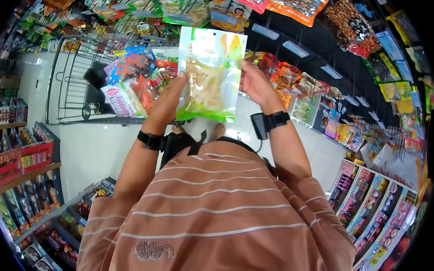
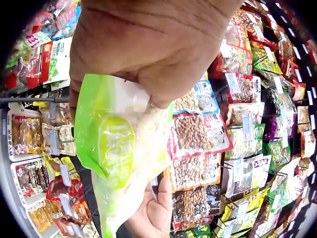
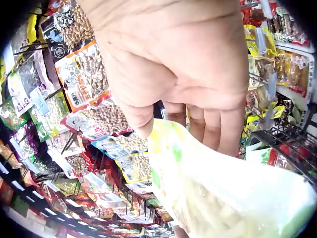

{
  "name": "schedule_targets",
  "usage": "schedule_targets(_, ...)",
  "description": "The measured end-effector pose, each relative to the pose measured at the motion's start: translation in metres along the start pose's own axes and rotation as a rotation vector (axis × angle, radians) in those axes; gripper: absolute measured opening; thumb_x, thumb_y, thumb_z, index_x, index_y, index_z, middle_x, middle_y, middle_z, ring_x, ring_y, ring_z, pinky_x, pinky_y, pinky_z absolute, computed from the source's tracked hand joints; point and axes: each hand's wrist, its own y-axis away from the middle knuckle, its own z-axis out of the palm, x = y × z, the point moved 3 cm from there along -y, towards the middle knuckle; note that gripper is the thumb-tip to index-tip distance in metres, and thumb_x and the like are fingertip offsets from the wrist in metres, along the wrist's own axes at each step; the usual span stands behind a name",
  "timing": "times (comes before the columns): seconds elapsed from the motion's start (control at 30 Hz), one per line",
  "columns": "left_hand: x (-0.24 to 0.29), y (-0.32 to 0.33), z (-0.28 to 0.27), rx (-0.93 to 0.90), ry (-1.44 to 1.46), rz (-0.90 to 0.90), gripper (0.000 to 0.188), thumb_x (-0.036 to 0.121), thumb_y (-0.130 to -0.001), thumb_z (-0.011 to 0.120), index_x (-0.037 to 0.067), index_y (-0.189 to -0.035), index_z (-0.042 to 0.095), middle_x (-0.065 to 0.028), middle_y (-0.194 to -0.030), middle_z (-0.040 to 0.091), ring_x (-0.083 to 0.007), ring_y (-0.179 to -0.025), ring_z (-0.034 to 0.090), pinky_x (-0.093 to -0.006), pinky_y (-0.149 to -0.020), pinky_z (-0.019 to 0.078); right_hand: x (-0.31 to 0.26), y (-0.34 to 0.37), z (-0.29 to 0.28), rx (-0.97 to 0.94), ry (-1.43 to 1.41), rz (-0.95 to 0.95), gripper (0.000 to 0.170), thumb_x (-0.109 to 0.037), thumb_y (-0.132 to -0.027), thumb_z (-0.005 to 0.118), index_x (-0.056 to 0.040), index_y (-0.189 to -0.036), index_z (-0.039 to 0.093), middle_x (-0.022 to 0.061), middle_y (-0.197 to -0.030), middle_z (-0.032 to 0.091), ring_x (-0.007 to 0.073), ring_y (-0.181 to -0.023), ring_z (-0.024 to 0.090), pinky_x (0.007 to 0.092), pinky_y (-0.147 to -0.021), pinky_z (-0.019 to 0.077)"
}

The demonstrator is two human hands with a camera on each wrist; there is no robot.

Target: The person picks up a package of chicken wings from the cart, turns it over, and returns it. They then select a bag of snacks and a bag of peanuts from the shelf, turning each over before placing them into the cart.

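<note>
A white and green snack bag (image 1: 209, 76) with pale strips showing through its clear window is held upright in front of the body. My left hand (image 1: 169, 99) grips its left edge, with the thumb on the front. At the opposite edge my right hand (image 1: 259, 86) holds the bag. In the right wrist view, the right thumb (image 3: 140, 121) lies at the bag's edge and the fingers pass behind it, partly hidden. The green bottom of the bag (image 2: 94, 126) shows close under the left hand in the left wrist view.
A wire shopping cart (image 1: 64, 95) stands ahead to the left, with several colourful packets (image 1: 131, 82) in it. Racks of hanging nut bags (image 1: 300, 5) line the front and right. Snack shelves (image 1: 22, 154) stand at the left, and another shelf (image 1: 370, 212) at the right.
</note>
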Motion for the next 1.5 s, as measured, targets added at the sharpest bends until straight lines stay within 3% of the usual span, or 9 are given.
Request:
schedule_targets(0.13,-0.001,-0.005,0.011,0.031,0.251,-0.078,0.059,0.046,-0.104,0.045,-0.003,-0.136,0.052,-0.0093,-0.13,0.059,-0.0159,-0.115,0.057,-0.0304,-0.099,0.0452,0.0,0.007,0.016,0.007,-0.05,-0.014,0.04,-0.027,-0.1,0.059,-0.0031,-0.131,0.055,0.008,-0.124,0.064,0.0176,-0.109,0.064,0.0353,-0.096,0.052)
schedule_targets(0.17,0.003,-0.005,0.015,0.018,0.443,-0.206,0.058,0.045,-0.103,0.046,-0.002,-0.137,0.051,-0.0097,-0.129,0.059,-0.0172,-0.114,0.059,-0.0311,-0.097,0.0477,0.001,0.007,0.014,-0.013,-0.053,-0.017,0.04,-0.027,-0.1,0.059,-0.0028,-0.131,0.055,0.0079,-0.124,0.064,0.017,-0.11,0.064,0.035,-0.095,0.0525)
schedule_targets(0.27,0.011,-0.004,0.021,0.002,0.593,-0.296,0.057,0.044,-0.102,0.049,0.0,-0.137,0.051,-0.0105,-0.129,0.06,-0.0197,-0.112,0.062,-0.0326,-0.094,0.0513,-0.002,0.012,0.005,-0.001,-0.017,0.024,0.038,-0.028,-0.1,0.058,-0.005,-0.13,0.055,0.0094,-0.12,0.066,0.0192,-0.109,0.064,0.0368,-0.093,0.054)
schedule_targets(0.33,0.026,0.001,0.023,0.006,0.614,-0.321,0.057,0.044,-0.102,0.049,-0.001,-0.137,0.051,-0.011,-0.129,0.06,-0.0202,-0.111,0.063,-0.0331,-0.094,0.0519,-0.007,0.014,-0.004,0.027,0.012,0.014,0.037,-0.029,-0.1,0.058,-0.0061,-0.129,0.054,0.0112,-0.116,0.066,0.0227,-0.108,0.064,0.0388,-0.09,0.0555)
schedule_targets(0.47,0.031,0.003,0.024,0.022,0.635,-0.332,0.054,0.041,-0.103,0.047,-0.001,-0.137,0.05,-0.0113,-0.126,0.061,-0.0212,-0.108,0.065,-0.0343,-0.091,0.054,-0.025,0.013,-0.062,0.253,-0.204,-0.261,0.029,-0.024,-0.098,0.06,-0.0067,-0.118,0.049,0.021,-0.12,0.059,0.0358,-0.111,0.062,0.0478,-0.092,0.0557)
schedule_targets(0.57,0.033,0.005,0.026,0.02,0.619,-0.308,0.054,0.042,-0.104,0.044,-0.002,-0.134,0.051,-0.0117,-0.124,0.061,-0.0198,-0.107,0.064,-0.0327,-0.088,0.0541,-0.042,0.009,-0.124,0.347,-0.35,-0.396,0.029,-0.019,-0.096,0.063,-0.0068,-0.117,0.048,0.0231,-0.126,0.053,0.0388,-0.12,0.056,0.0517,-0.097,0.0532)
schedule_targets(0.77,0.013,0.006,0.024,0.029,0.568,-0.33,0.057,0.045,-0.103,0.046,-0.002,-0.133,0.052,-0.0114,-0.123,0.061,-0.0185,-0.105,0.064,-0.0311,-0.085,0.0534,-0.071,0.009,-0.146,0.422,-0.51,-0.462,0.029,-0.011,-0.094,0.064,-0.0047,-0.116,0.047,0.0251,-0.133,0.045,0.044,-0.129,0.047,0.0574,-0.106,0.0454)
schedule_targets(1.0,0.027,0.009,0.029,0.017,0.531,-0.319,0.058,0.046,-0.103,0.045,-0.003,-0.133,0.052,-0.0118,-0.123,0.061,-0.0185,-0.105,0.064,-0.031,-0.086,0.0533,-0.067,0.015,-0.138,0.385,-0.433,-0.506,0.036,-0.017,-0.095,0.064,-0.0001,-0.121,0.045,0.0244,-0.132,0.049,0.0397,-0.129,0.048,0.0534,-0.109,0.0436)
schedule_targets(1.5,0.007,0.003,0.03,0.04,0.517,-0.336,0.056,0.044,-0.103,0.046,-0.004,-0.13,0.056,-0.0106,-0.12,0.063,-0.0161,-0.104,0.062,-0.0298,-0.087,0.051,-0.068,0.022,-0.128,0.435,-0.356,-0.498,0.026,-0.018,-0.098,0.061,-0.0027,-0.116,0.05,0.0245,-0.125,0.056,0.0379,-0.123,0.055,0.0506,-0.104,0.0485)
